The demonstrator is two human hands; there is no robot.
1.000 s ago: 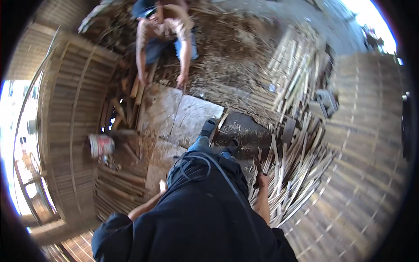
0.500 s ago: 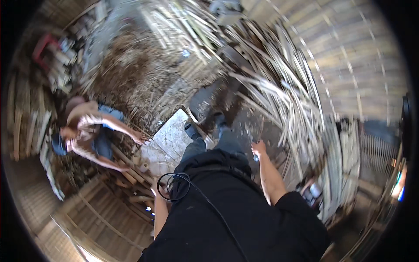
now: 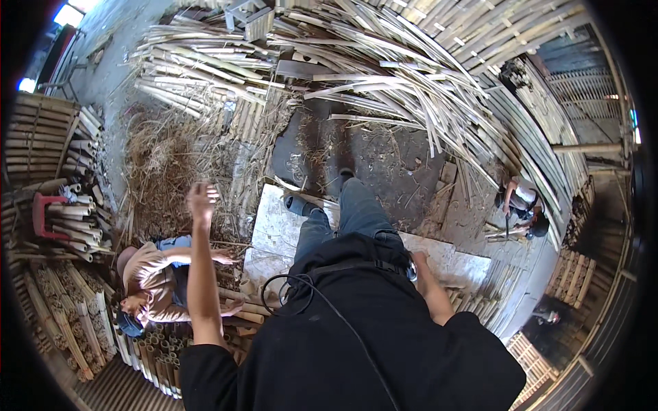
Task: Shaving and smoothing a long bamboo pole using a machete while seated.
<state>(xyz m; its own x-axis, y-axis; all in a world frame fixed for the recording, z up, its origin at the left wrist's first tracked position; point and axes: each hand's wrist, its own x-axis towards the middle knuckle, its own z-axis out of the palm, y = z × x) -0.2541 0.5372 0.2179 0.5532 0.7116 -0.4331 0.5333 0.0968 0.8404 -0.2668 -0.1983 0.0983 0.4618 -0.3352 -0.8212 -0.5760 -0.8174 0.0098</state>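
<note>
My left hand is stretched out ahead on the left, above a heap of bamboo shavings. Its fingers look apart and nothing shows in them, though they are slightly blurred. My right hand hangs beside my right hip, fingers curled round a small, pale, shiny thing. Most of that thing is hidden by the hand and my clothing, so its kind cannot be told. A pale board lies on the floor by my feet.
A person crouches at left among bamboo tubes, hands toward the board. Another person sits low at far right. Long bamboo strips are piled ahead. A red plastic chair stands far left.
My view has turned to the right. My left arm has risen from beside my waist and reaches forward. My right hand has drawn back to my hip, still closed.
</note>
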